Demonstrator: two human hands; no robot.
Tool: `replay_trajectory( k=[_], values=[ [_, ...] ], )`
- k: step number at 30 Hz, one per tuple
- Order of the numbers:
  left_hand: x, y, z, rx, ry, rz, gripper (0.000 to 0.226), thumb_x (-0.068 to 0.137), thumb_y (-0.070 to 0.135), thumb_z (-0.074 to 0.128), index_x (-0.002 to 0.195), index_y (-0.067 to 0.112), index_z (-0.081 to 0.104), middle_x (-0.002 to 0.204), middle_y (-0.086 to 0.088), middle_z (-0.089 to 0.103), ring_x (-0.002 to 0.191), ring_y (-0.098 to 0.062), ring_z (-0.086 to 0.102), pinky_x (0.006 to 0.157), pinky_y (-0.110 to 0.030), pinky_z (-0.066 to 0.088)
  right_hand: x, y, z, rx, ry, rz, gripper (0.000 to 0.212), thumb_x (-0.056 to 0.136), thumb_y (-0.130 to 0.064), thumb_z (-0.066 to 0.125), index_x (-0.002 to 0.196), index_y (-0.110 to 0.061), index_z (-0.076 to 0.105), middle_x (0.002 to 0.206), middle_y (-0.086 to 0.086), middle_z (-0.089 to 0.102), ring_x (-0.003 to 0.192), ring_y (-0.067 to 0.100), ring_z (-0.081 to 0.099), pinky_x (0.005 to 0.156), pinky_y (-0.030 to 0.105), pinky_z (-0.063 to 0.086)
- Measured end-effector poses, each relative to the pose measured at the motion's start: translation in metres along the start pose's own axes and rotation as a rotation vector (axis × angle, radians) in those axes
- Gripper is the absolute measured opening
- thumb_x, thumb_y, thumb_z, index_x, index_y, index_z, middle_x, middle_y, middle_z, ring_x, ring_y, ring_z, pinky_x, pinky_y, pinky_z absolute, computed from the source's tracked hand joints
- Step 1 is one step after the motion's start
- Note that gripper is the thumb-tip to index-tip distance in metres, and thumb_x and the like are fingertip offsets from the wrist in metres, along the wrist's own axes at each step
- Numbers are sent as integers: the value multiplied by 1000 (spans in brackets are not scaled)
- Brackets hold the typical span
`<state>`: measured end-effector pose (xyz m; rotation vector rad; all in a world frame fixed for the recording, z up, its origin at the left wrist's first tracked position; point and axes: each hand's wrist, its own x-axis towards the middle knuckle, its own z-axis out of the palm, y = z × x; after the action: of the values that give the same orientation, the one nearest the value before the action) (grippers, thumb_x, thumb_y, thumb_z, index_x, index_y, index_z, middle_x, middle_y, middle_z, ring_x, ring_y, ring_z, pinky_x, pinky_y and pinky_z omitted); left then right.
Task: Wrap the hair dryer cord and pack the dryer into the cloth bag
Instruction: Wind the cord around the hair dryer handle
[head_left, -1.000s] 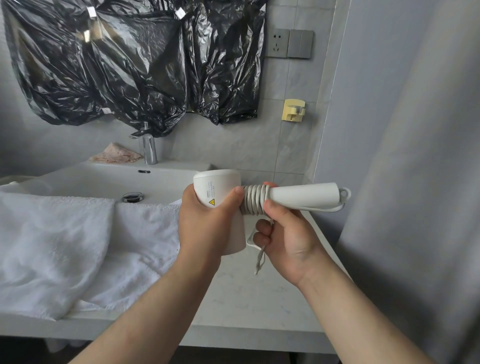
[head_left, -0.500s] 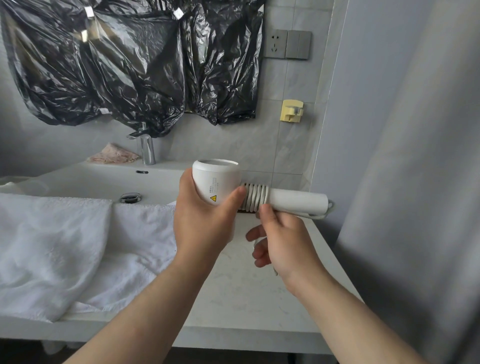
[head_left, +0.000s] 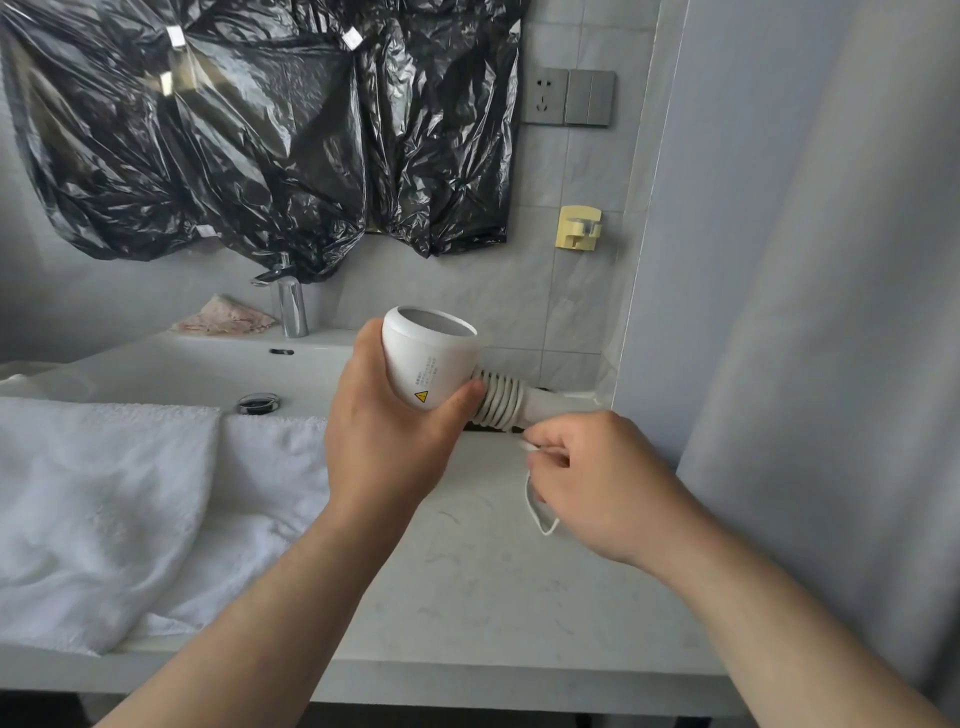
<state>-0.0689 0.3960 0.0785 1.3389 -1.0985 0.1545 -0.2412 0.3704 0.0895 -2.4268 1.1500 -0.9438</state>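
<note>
Cord (head_left: 501, 405) now pinched by right hand (head_left: 597, 483), dropped below dryer (head_left: 431, 364) handle.

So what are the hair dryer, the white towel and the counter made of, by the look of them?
Hair dryer: probably plastic, matte white; smooth moulded shell with a printed warning label.
Towel: likely cotton terry; fuzzy nap and soft folds.
Counter: marble or a marble-look surface, pale with faint grey veins and a mild sheen; which, I cannot tell.
</note>
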Motion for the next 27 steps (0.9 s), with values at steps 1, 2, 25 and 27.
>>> replay_trajectory(
  k=[1,2,25,27],
  values=[
    [0,-1,1,24,-4,8,54,68,46,81,109,32,48,96,14,60,89,-12,56,71,-34,46,-1,-1,-3,22,9,-9,23,84,-15,48,64,-13,59,55,7,54,47,12,38,51,29,37],
    [0,-3,1,42,-8,18,55,67,47,81,109,32,49,97,14,60,91,-15,57,73,-37,47,-1,-2,-6,39,18,-16,17,87,-15,51,85,-15,68,58,-4,60,51,9,50,56,26,45],
    [17,15,-21,-67,-229,207,63,62,50,80,116,31,56,103,19,64,96,-5,60,81,-33,51,16,14,-36,113,270,-183,5,81,-16,75,79,-20,75,67,-12,70,67,7,66,69,26,53],
    [19,15,-22,-69,-252,213,67,61,53,80,119,32,56,105,18,65,98,-8,61,83,-36,52,16,15,-35,103,254,-194,7,82,-16,74,78,-21,75,64,-13,69,64,9,65,67,27,53]
  ],
)
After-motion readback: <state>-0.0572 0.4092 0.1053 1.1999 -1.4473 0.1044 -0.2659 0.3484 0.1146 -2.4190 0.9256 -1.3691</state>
